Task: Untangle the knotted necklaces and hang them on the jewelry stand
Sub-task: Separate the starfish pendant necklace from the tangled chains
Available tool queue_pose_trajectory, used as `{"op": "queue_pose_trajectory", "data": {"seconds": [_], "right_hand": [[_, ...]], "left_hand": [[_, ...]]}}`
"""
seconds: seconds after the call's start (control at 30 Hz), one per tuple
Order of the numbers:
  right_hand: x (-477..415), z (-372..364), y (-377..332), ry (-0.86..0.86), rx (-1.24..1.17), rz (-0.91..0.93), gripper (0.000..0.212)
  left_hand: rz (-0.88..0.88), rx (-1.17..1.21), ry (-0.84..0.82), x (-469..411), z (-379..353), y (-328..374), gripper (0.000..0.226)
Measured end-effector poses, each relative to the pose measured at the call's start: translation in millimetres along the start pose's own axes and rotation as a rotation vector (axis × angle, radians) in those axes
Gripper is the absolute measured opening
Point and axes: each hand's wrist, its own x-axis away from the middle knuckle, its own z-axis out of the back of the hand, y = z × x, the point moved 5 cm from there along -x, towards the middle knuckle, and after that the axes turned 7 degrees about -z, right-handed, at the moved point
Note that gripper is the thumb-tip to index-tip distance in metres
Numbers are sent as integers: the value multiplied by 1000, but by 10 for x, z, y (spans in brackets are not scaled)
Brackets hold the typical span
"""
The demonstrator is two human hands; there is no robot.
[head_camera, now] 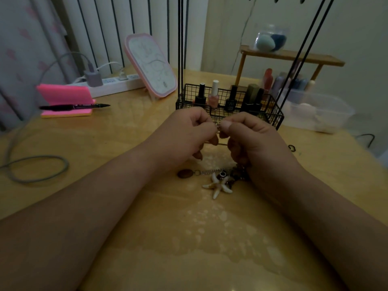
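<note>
Silvery link (217, 125) pinched by left hand (189, 131) and right hand (249, 139); necklaces (218, 182) at six o'clock lie knotted, jewelry stand (180, 59) seemingly unused.

Tangled necklaces (218, 182) w/ starfish pendant heaped just before black wire stand (180, 80).

light: dim, flat indoor, source unseen | shadows: weak, no hard edges | glare: pale blotchy sheen on table (126, 143) | focus: left hand (184, 133), right hand (252, 137) and necklace (218, 181) fairly sharp; shelf (294, 56) and curtain (25, 49) soft | noise: grainy, muted colour | edges: wide-angle stretch, darker corners
</note>
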Motion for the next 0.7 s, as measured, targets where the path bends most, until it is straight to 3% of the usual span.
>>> {"op": "queue_pose_trajectory", "data": {"seconds": [0.17,0.33,0.47,0.7], "right_hand": [[-50,-26,14,-89,-165,-121,17],[-10,-38,-9,-156,49,-101,15],[23,-10,-60,-83,315,77,10],[6,103,-121,107,260,167,8]], "left_hand": [[77,203,0,3,-25,3,12],[89,294,-31,-9,-43,-18,9],[88,261,-35,-12,-34,-31,12],[114,184,11,-25,-27,-53,15]]}}
